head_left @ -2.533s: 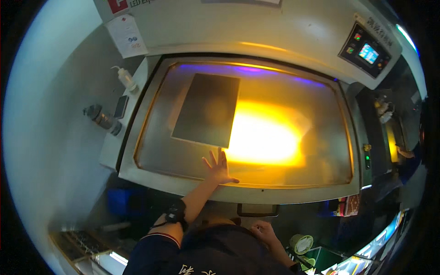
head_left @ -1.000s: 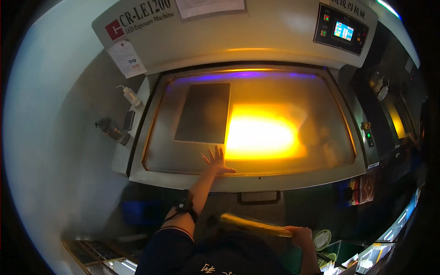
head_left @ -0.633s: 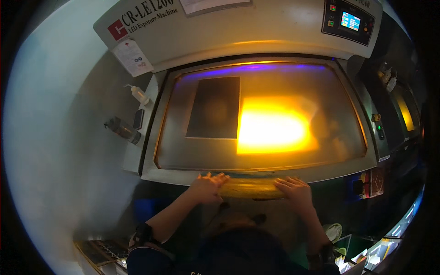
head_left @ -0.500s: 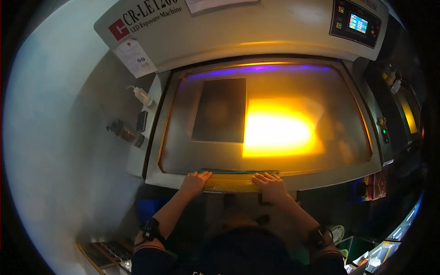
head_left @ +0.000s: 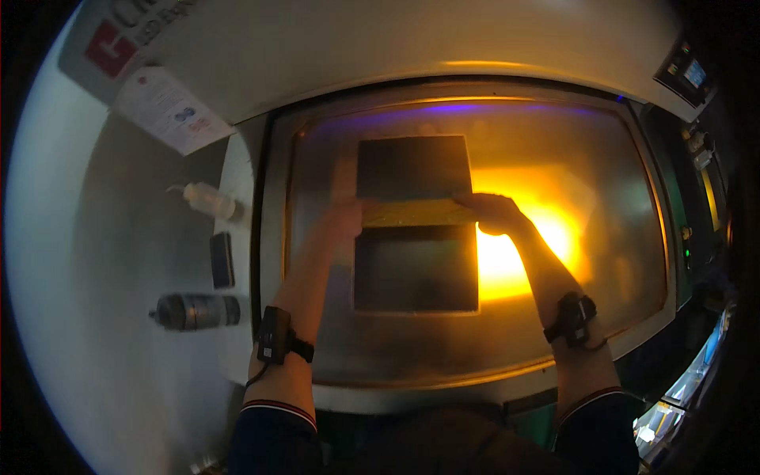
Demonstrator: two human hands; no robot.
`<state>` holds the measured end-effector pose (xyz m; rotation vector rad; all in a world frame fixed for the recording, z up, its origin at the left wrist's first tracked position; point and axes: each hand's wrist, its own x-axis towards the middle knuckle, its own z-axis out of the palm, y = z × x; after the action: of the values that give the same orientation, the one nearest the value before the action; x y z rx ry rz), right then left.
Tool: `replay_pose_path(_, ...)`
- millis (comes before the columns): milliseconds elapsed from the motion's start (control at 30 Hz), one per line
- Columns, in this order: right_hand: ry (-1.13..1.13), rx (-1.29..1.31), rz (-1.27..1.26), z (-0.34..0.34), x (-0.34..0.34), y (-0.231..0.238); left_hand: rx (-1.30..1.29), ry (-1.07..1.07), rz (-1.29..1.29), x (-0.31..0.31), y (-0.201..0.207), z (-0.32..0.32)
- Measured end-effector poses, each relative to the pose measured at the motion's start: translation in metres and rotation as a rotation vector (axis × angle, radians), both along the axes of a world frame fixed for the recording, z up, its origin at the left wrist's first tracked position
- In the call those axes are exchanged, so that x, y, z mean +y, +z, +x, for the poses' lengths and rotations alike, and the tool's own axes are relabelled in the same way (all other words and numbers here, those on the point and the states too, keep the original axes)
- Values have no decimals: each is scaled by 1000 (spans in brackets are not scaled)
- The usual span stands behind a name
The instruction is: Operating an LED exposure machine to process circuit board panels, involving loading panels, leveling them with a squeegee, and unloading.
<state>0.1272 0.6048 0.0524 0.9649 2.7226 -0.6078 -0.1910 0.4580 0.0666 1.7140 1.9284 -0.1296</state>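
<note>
Down at the near side, a boxy black strapped-on unit (head_left: 274, 335) sits on the worker's L forearm (head_left: 307, 273), its twin (head_left: 575, 317) on the R forearm (head_left: 550, 277). Just past them, the near part of a dark grey rectangular sheet (head_left: 416, 273) w/ a thin pale rim lies on a wide metal-framed bed (head_left: 617, 293). What's new: a long dull-yellow flat bar (head_left: 413, 212), at the bed's front edge a moment ago, now spans the sheet's middle, so I'd judge the work's moved onto the sheet itself. L hand (head_left: 346, 218) has the bar's L end, too blurred to tell exactly how the fingers wrap; R hand (head_left: 492, 212) has the other end, fingers curled in on it. Can't tell if the bar's touching the sheet or just above. Sheet looks smooth, nr part w/ a faint greenish sheen, far part plain dark beyond the bar. Bright yellow glow (head_left: 499, 273) to its R. Off L: clear-grey cylindrical bottle (head_left: 196, 312), black phone (head_left: 222, 260), white squeeze bottle (head_left: 210, 201). Far back: thin purple light streak (head_left: 443, 111), pale machine housing (head_left: 380, 39), small black control panel (head_left: 687, 75) far R.
</note>
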Motion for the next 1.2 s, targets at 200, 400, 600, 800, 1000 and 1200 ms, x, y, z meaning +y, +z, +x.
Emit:
replay_pose_path(200, 43, -15, 394, -109, 113, -27, -56, 207, 431, 125, -62, -98)
replay_pose_path(400, 28, 43, 387, -143, 210, -35, 322, -28, 539, 192, -60, -117)
replay_pose_path(600, 87, 95, 463, -114, 107, -61, 352, 101, 164, 95, -19, -68)
replay_pose_path(800, 116, 62, 319, 66, -95, -69, 298, -147, -86, -87, 14, 71)
replay_pose_path(1000, 238, 124, 116, 175, -285, 35, 190, -276, -197, -291, 42, 171)
replay_pose_path(1200, 150, 209, -22, 201, -301, 28, 107, -129, -139, -297, 34, 186)
